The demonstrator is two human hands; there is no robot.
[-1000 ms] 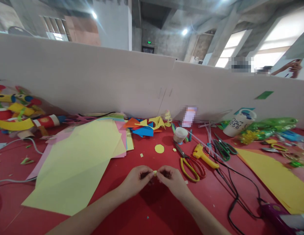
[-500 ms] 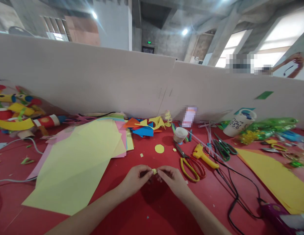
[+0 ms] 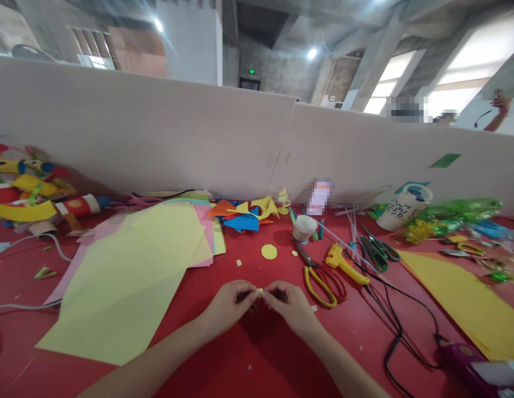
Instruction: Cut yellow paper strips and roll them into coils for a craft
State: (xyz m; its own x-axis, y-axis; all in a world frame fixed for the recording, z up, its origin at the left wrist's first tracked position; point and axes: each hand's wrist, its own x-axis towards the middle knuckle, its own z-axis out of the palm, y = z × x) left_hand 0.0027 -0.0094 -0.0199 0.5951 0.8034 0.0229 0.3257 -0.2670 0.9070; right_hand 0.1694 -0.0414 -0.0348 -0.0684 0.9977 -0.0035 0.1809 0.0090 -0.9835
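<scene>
Between my fingertips, just above the red table, is a small yellow paper piece [image 3: 260, 291]. My left hand [image 3: 231, 307] pinches it from the left, thumb and forefinger closed. From the other side my right hand [image 3: 290, 305] pinches it too, and the two hands nearly touch. Beyond them lie a yellow paper circle [image 3: 269, 252], a tiny yellow paper scrap [image 3: 294, 254] and a small pale square [image 3: 239, 263]. Scissors with yellow and red handles [image 3: 320, 286] rest right of my right hand. Most of the held piece is covered by my fingers.
A stack of pale yellow sheets [image 3: 128, 276] spreads at left. At right are a yellow glue gun [image 3: 346, 265] with a black cord, green-handled scissors [image 3: 375, 251] and orange-yellow sheets [image 3: 460, 298]. A paper cup [image 3: 304, 228] stands behind, before a white partition [image 3: 178, 138].
My right fingers have shifted slightly inward over the yellow paper piece, so less of it shows. Behind the partition, a person's arms have moved.
</scene>
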